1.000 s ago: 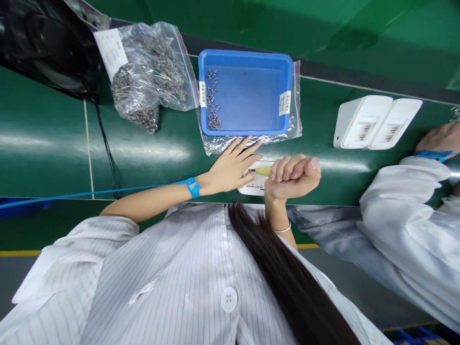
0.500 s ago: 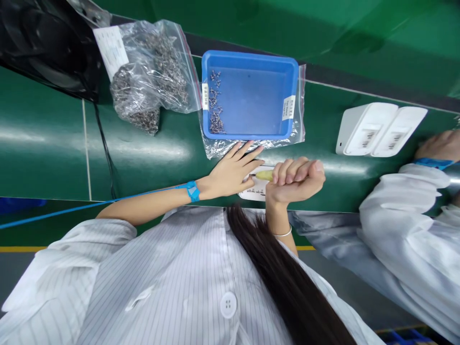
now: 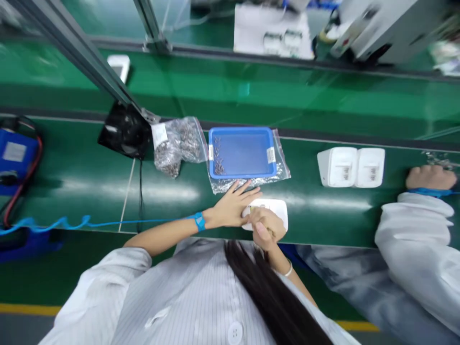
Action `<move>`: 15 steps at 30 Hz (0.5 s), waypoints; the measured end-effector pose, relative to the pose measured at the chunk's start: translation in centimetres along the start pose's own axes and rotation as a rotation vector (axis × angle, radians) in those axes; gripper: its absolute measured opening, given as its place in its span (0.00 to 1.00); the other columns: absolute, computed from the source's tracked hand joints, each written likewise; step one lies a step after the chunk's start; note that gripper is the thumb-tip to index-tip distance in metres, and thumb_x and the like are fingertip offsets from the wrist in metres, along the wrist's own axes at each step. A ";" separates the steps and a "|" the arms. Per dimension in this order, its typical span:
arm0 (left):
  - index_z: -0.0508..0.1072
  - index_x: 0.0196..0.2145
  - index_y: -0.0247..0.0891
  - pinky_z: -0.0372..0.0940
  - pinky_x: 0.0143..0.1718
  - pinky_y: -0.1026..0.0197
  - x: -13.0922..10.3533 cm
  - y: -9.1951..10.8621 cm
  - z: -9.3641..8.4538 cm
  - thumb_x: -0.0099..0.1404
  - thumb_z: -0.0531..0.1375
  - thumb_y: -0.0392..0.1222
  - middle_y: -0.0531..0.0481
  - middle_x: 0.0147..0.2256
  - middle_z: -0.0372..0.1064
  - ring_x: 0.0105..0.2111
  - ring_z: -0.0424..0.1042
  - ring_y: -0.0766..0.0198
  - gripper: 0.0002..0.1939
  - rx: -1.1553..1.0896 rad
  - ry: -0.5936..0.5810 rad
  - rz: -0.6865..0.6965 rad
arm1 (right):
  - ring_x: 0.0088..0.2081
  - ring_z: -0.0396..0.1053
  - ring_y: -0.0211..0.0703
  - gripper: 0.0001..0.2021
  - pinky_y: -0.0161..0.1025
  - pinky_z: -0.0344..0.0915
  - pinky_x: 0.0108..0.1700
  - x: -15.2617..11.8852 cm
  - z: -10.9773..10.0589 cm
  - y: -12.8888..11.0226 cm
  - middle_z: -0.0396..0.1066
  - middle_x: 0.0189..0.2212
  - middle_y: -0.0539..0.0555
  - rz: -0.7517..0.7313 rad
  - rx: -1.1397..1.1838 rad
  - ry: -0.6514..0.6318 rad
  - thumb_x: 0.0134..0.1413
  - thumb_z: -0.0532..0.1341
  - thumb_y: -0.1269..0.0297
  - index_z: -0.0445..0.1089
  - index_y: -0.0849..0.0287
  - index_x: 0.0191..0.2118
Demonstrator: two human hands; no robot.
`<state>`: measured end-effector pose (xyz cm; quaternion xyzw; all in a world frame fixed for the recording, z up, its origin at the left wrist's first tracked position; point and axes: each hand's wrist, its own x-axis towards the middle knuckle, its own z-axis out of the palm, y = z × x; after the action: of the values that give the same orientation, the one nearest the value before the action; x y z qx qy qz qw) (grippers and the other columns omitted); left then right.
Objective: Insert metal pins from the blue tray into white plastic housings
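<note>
My left hand [image 3: 235,207] lies with its fingers spread, its thumb side at the left edge of a white plastic housing [image 3: 279,207]. A blue wrist strap circles that wrist. Over the housing, my right hand [image 3: 268,224] is closed in a fist around a yellow-handled screwdriver, which it now hides almost wholly. Just beyond my left fingertips stands a blue tray [image 3: 247,153] with small screws [image 3: 218,165] gathered along its left side. Under the tray lies a clear zip bag [image 3: 282,165]. Whether the screwdriver's tip touches the housing is hidden.
Clear bags of screws [image 3: 176,147] lie left of the tray, beside a black device [image 3: 125,130]. Two white housings [image 3: 343,167] stand at the right, near a co-worker's hand [image 3: 431,177]. A blue coiled cord [image 3: 75,223] runs from my left wrist. A metal post [image 3: 86,57] rises at the upper left.
The view has shifted and widened, showing more of the bench beyond. My right fist has turned over and moved closer to my left hand, covering the screwdriver handle. My left hand stays spread.
</note>
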<state>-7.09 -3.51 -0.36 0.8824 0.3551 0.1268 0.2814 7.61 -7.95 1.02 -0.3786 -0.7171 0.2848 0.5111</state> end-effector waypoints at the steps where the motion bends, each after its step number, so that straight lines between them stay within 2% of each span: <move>1: 0.52 0.70 0.33 0.29 0.71 0.38 -0.1 0.0 -0.1 0.67 0.57 0.52 0.44 0.71 0.46 0.73 0.35 0.47 0.39 -0.022 0.018 0.000 | 0.16 0.56 0.37 0.23 0.39 0.60 0.21 0.6 -0.7 -0.3 0.51 0.13 0.47 -0.036 0.039 0.068 0.64 0.46 0.57 0.48 0.54 0.16; 3: 0.50 0.70 0.33 0.29 0.72 0.40 -0.1 0.3 -0.2 0.67 0.57 0.54 0.43 0.71 0.45 0.73 0.35 0.49 0.41 -0.066 0.061 0.015 | 0.16 0.57 0.37 0.21 0.38 0.58 0.22 1.9 -2.6 -1.0 0.53 0.14 0.47 -0.149 0.051 0.158 0.63 0.51 0.63 0.50 0.54 0.17; 5: 0.47 0.71 0.33 0.30 0.72 0.41 0.4 1.1 -0.1 0.66 0.57 0.58 0.40 0.71 0.44 0.73 0.34 0.49 0.45 -0.095 0.102 0.044 | 0.17 0.56 0.36 0.20 0.37 0.55 0.23 3.8 -4.7 -1.0 0.54 0.15 0.46 -0.212 -0.063 0.169 0.62 0.54 0.65 0.52 0.55 0.18; 7: 0.45 0.72 0.33 0.30 0.72 0.40 1.3 2.3 0.5 0.63 0.59 0.63 0.36 0.71 0.42 0.73 0.33 0.45 0.51 -0.089 0.123 0.065 | 0.17 0.55 0.35 0.20 0.36 0.54 0.24 6.4 -6.4 -0.3 0.55 0.15 0.45 -0.132 -0.256 0.114 0.63 0.56 0.64 0.55 0.56 0.19; 9: 0.43 0.72 0.34 0.30 0.71 0.37 2.2 3.5 1.6 0.60 0.61 0.66 0.32 0.71 0.39 0.72 0.33 0.40 0.56 -0.047 0.109 0.066 | 0.20 0.59 0.36 0.20 0.36 0.56 0.27 9.5 -7.0 1.0 0.60 0.18 0.47 0.076 -0.462 -0.026 0.66 0.55 0.59 0.60 0.56 0.21; 11: 0.41 0.73 0.37 0.34 0.71 0.34 2.8 4.1 3.3 0.57 0.64 0.66 0.28 0.70 0.43 0.71 0.41 0.35 0.58 -0.007 0.047 0.058 | 0.27 0.68 0.41 0.20 0.37 0.62 0.33 12.4 -6.5 2.6 0.69 0.25 0.52 0.269 -0.597 -0.238 0.69 0.50 0.55 0.67 0.57 0.28; 13: 0.41 0.73 0.42 0.42 0.69 0.32 3.0 3.4 5.3 0.52 0.67 0.65 0.28 0.65 0.53 0.65 0.55 0.34 0.61 -0.011 -0.025 0.041 | 0.37 0.74 0.45 0.17 0.40 0.66 0.41 14.7 -5.5 4.0 0.76 0.36 0.58 0.316 -0.635 -0.439 0.69 0.49 0.58 0.73 0.59 0.39; 15: 0.43 0.72 0.52 0.51 0.65 0.29 2.9 1.5 6.9 0.53 0.67 0.63 0.33 0.62 0.58 0.62 0.61 0.34 0.57 -0.037 -0.018 0.015 | 0.44 0.75 0.46 0.14 0.39 0.67 0.47 16.2 -4.2 5.2 0.77 0.45 0.59 0.236 -0.609 -0.589 0.66 0.52 0.63 0.74 0.59 0.47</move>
<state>-1.29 -5.16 -5.02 0.8808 0.3434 0.1275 0.3001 9.84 8.52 6.63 -0.4941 -0.8353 0.2125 0.1140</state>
